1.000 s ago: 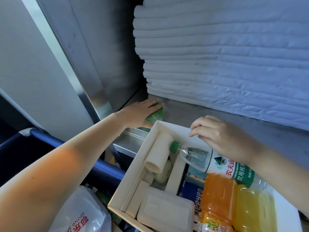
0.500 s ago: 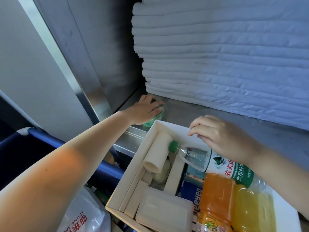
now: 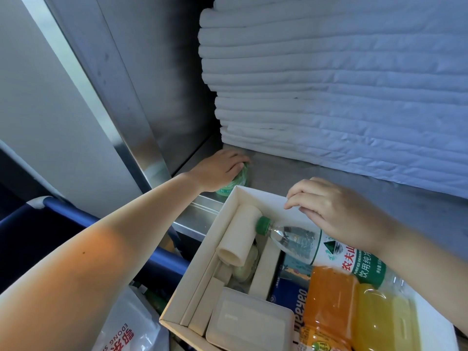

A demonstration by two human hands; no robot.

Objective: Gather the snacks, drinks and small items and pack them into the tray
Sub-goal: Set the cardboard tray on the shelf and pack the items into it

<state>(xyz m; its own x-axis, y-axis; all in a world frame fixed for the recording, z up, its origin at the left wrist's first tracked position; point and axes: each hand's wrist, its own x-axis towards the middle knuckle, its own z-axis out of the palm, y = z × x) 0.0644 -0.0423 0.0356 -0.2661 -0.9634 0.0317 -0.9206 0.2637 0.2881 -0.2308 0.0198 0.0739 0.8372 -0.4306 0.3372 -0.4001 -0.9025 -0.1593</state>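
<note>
Tray (image 3: 200,254) holds a water bottle (image 3: 298,240) lying flat, green cap toward 9 o'clock, label "农夫山"; 2 juice bottles (image 3: 331,300) at 5 o'clock; a white roll (image 3: 240,235); a lidded white box (image 3: 249,323). Left hand (image 3: 217,171) grips the green packet (image 3: 239,177) on the counter (image 3: 291,171), at 11 o'clock off the tray. Right hand (image 3: 336,211) is curled at the tray's far rim; can't tell if it grips.

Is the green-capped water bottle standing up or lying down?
Lying down: the water bottle rests on its side in the tray, cap on, pointing toward the tray's left wall.

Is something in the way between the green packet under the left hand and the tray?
Only the far wall of the tray: the green packet, held by the left hand, lies on the shelf just outside it.
</note>
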